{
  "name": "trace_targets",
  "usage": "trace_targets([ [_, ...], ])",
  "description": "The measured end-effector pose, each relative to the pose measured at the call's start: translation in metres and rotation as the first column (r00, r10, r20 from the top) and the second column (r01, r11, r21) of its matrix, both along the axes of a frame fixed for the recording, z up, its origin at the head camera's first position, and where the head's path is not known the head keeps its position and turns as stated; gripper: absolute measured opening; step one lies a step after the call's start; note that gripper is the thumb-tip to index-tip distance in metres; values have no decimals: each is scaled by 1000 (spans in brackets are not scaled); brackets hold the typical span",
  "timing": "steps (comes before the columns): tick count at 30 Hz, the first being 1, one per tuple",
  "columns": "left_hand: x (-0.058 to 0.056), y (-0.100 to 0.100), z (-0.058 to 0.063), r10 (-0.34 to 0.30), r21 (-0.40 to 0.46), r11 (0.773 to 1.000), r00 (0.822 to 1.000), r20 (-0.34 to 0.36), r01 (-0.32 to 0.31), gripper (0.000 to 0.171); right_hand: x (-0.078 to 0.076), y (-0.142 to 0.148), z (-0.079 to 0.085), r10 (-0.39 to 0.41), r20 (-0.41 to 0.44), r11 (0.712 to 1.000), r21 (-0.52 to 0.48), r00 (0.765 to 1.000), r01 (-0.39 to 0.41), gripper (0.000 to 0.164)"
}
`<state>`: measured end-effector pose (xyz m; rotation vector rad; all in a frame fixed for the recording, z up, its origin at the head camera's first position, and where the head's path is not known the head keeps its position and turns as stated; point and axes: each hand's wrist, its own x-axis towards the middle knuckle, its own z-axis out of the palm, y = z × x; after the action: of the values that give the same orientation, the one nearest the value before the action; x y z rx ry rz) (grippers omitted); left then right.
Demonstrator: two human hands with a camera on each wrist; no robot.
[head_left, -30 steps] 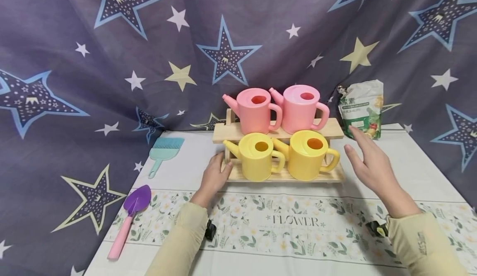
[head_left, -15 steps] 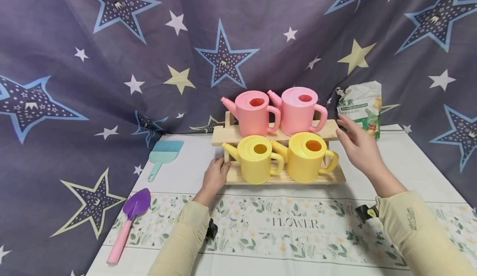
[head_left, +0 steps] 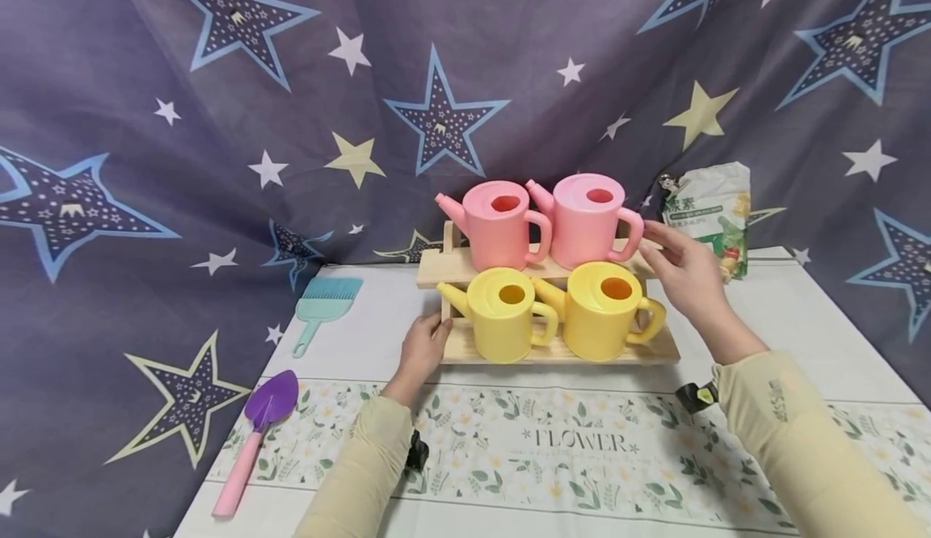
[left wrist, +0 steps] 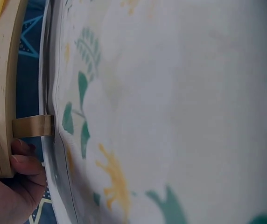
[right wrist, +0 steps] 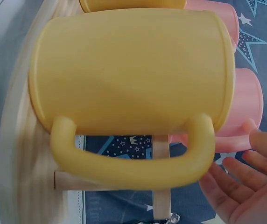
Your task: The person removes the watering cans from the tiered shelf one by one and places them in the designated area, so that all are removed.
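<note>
Your left hand [head_left: 424, 346] grips the lower-left end of the wooden stand [head_left: 550, 352], mid-frame. Your right hand [head_left: 685, 270], fingers loosely extended, is by the rightmost pink watering can [head_left: 585, 227], upper centre-right; contact is hard to tell.

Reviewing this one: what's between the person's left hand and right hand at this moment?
Between the left hand and right hand, the head view shows a wooden stand, with two pink watering cans above and two yellow watering cans below.
</note>
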<state>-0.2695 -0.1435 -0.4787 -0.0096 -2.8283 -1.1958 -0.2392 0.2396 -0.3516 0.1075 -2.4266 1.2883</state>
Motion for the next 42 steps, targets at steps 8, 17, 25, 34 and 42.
trace_targets([
  [8,0,4,-3,0,-16,1000,1000,-19,0,41,-5,-5,2,-65,30,998,11,997,65,43],
  [17,1,4,-4,1,-19,1000,1000,-11,-1,42,-14,-11,0,-143,62,990,14,988,143,38],
  [25,0,4,-3,9,-15,1000,1000,-2,-9,43,-16,-12,-1,-164,47,986,42,985,162,39],
  [34,0,2,-4,0,-24,1000,1000,-23,0,42,-14,-11,0,-191,17,982,2,981,191,38],
  [42,1,-1,-3,-3,-25,1000,999,-40,2,42,-9,-4,3,-175,-25,982,-80,984,172,41],
])
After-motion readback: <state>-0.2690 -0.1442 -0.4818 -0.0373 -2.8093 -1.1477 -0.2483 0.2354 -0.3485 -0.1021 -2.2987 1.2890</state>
